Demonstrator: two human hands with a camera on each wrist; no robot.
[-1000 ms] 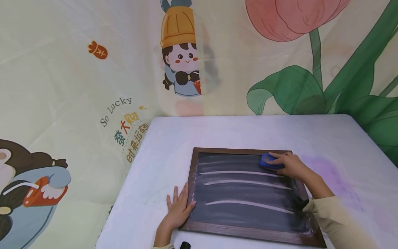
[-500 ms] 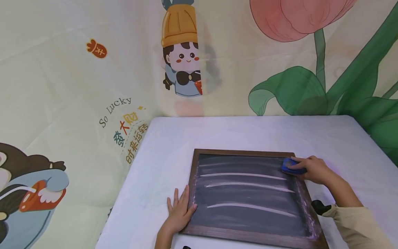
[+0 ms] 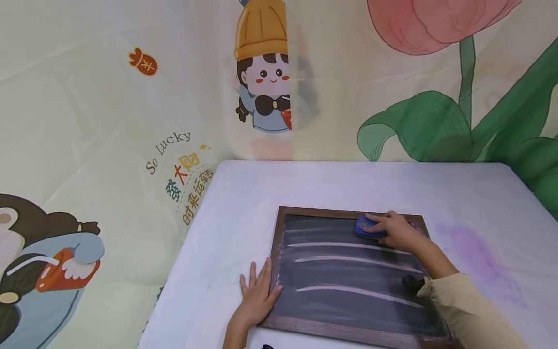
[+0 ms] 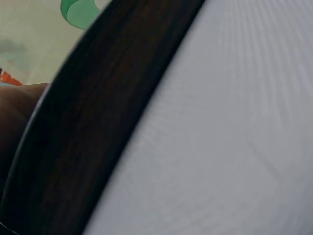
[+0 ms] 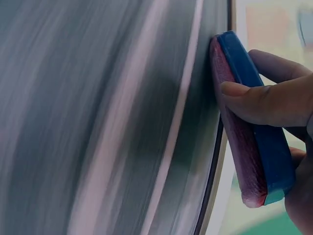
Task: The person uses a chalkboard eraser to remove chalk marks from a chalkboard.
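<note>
Blue-backed eraser (image 5: 274, 152), one: pinched between thumb and fingers of the right grip (image 3: 398, 230). Lies beneath the fingertips, left of the palm, pink face toward the chalkboard (image 3: 348, 310), near the far rail of the brown frame (image 3: 331, 330). On the one chalkboard, three bold pale strokes (image 3: 340, 289). Left grip (image 3: 257, 298), second of two: fingers straight, spread, thumb at the frame's left rail. Beneath all, one white tabletop (image 3: 348, 184).

over there on the table (image 3: 205, 242) lies a board (image 3: 348, 317), the backdrop (image 3: 331, 140) behind; eraser (image 3: 363, 226) near its far edge in the right hand (image 3: 398, 231), left hand (image 3: 257, 296) at its left.
</note>
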